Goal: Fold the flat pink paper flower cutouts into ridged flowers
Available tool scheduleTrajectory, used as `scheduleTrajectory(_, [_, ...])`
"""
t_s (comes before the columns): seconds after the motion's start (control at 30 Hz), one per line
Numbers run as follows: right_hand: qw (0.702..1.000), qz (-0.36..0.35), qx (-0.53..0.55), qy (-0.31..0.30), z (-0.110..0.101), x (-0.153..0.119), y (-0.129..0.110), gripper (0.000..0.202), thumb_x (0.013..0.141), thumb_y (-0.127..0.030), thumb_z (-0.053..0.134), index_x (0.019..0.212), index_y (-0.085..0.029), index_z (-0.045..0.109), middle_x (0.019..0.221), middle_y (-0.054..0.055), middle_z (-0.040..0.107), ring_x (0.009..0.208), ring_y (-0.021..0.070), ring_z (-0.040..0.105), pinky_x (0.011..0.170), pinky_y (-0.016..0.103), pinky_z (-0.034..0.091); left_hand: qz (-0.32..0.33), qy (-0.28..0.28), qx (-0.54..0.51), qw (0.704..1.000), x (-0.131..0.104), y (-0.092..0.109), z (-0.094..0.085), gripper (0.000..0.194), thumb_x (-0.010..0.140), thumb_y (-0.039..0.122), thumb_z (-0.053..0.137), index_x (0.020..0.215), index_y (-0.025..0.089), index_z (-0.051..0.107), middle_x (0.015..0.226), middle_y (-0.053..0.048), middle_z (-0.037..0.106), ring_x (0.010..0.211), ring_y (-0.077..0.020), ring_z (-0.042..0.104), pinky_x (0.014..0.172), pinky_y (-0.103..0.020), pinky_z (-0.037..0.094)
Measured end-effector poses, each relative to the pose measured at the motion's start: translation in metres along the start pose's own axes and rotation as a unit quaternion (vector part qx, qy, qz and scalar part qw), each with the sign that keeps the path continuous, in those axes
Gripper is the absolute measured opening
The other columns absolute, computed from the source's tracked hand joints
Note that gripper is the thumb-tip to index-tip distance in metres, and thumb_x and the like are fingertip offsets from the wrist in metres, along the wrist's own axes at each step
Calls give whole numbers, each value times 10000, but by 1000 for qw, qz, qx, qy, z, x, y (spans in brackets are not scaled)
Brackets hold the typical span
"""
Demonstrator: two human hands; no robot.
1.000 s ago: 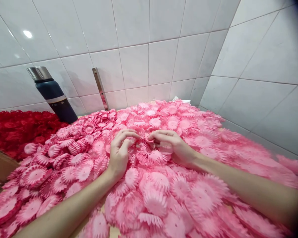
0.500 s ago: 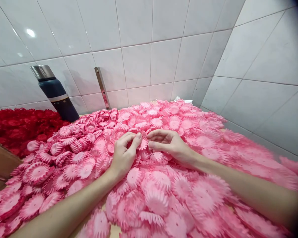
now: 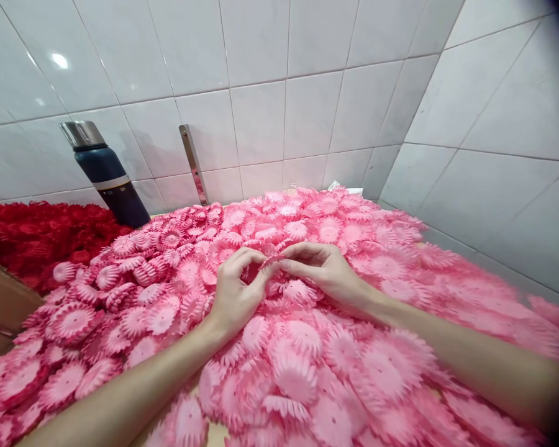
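Fingertips of the left hand and right hand pinch a pink petal piece between them, over the pink pile. I'd use a light, even touch, as its thin edge looks easy to crease.

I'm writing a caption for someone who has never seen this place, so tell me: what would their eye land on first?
Most likely the pink petals, heaped across the table from the near edge to the tiled wall, with both hands, left and right, meeting over their middle. Next, the deep red pile at the far left, and the dark blue bottle standing between it and the wall.
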State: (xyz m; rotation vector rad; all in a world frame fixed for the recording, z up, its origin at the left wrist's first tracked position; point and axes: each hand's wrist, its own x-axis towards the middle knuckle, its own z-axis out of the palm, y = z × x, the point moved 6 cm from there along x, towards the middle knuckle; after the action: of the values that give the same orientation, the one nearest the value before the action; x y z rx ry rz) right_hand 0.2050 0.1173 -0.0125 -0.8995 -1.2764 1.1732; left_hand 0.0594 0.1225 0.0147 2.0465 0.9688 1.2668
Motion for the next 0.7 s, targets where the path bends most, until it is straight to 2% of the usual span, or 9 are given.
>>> scheduleTrajectory(0.13, [1000,10,13,-19,2,0,0,184,696,-313,760,847,-219,712,859,14,682,710,109,609,655,260,522,-10,5,9,1000,0,0,-1,225,839,306,587,658,173,586,677,-16,590,646,-142,521,618,-268,405])
scheduleTrajectory(0.33, [998,10,34,-56,6,-2,0,225,673,-240,780,884,-230,702,929,9,681,839,125,639,790,282,538,-19,-5,20,1000,0,0,1,339,835,335,579,550,174,491,559,16,464,541,-116,409,525,-256,329])
scheduleTrajectory(0.47, [996,11,45,-79,10,-2,2,294,652,-210,793,927,-222,692,919,14,691,847,135,652,801,303,547,-31,-3,-12,999,0,-3,1,402,842,370,563,512,182,432,516,26,405,506,-109,370,488,-248,310])
scheduleTrajectory(0.53, [996,14,48,-74,9,-2,3,302,658,-228,789,945,-228,693,914,14,695,843,132,653,808,303,545,-32,-10,-27,999,0,-2,2,383,854,381,548,536,180,478,539,15,458,526,-116,414,510,-249,349])
scheduleTrajectory(0.63, [998,23,48,-40,5,-1,3,277,676,-264,776,942,-244,701,946,12,696,847,126,648,802,289,537,-19,-7,-33,999,0,2,0,267,862,348,553,662,178,602,678,-20,598,647,-144,532,628,-268,429])
scheduleTrajectory(0.7, [999,27,39,-28,4,-1,2,262,688,-281,768,941,-251,706,964,15,696,843,130,645,780,286,537,-8,2,-29,1000,0,4,-2,212,861,314,561,714,181,636,755,-36,640,723,-160,574,699,-286,449])
